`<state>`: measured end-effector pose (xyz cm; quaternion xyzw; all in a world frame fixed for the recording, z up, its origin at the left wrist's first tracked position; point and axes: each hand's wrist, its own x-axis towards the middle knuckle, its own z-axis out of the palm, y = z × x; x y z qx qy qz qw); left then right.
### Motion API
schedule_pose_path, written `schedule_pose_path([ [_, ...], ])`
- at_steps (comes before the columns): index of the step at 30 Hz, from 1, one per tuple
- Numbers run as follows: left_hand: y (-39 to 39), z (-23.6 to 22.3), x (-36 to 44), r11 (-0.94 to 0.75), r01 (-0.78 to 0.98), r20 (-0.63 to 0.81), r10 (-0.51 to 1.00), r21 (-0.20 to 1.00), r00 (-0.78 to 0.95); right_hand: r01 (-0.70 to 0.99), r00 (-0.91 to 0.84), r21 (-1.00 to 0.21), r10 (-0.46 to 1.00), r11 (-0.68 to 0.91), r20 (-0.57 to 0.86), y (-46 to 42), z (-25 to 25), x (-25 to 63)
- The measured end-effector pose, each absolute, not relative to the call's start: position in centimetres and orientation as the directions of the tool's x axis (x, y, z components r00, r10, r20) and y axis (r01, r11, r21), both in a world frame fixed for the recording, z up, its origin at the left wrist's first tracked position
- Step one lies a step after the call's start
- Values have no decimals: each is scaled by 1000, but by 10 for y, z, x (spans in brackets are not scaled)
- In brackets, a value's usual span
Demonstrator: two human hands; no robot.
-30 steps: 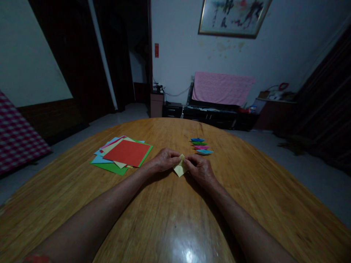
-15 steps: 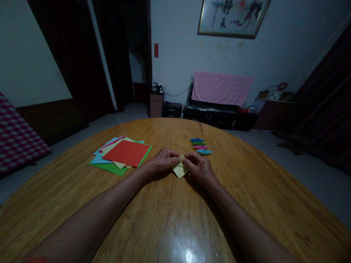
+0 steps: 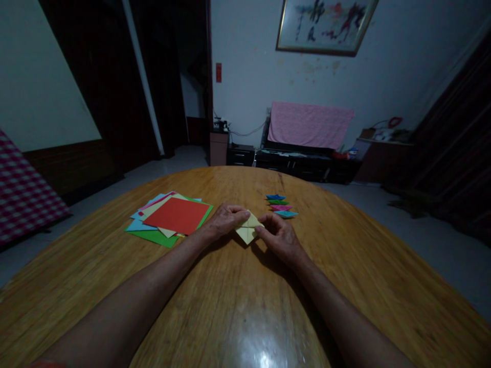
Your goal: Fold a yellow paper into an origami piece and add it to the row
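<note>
On the left of the round, varnished wooden table [image 3: 230,312], a loose stack of coloured square paper sheets [image 3: 178,215] is lying with a red sheet on top; its position is remaining unchanged. Just right of the stack, the bare left hand [image 3: 227,221] is pinching the upper left edge of a small, pale-yellow, folded paper square [image 3: 246,235], thumb on the upper face. The square is lying cornerwise between the hands, near the middle of the table; whether it is touching the surface cannot be told. Compared with the earlier frame, it is sitting slightly farther left, and more of its face, with crossing fold lines, is showing. The bare right hand [image 3: 282,237] is pinching its right corner, the thumb now resting lower. Beyond this hand, four small boat-shaped paper folds [image 3: 281,208], blue, green, pink and light blue, are standing unmoved in a row.
</note>
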<state>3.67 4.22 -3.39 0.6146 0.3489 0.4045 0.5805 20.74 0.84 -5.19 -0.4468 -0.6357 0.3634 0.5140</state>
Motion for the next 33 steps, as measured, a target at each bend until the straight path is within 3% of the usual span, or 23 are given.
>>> schedule_pose_path([
  [11,46,-39,37,-45,-84,77,897,995,436,168,-57,-932,947,321,316,9,-55,211],
  [17,48,-38,36,-139,32,115,911,990,397,126,-15,-956,964,265,265,9,-50,210],
  [21,46,-35,37,-176,38,146,903,984,404,12,-6,-980,980,199,199,11,-51,208],
  [26,43,-36,39,-137,-20,134,905,990,404,47,-96,-981,979,187,182,9,-50,207],
  [33,50,-45,39,-85,-93,115,912,992,395,31,-93,-980,977,198,194,8,-51,209],
])
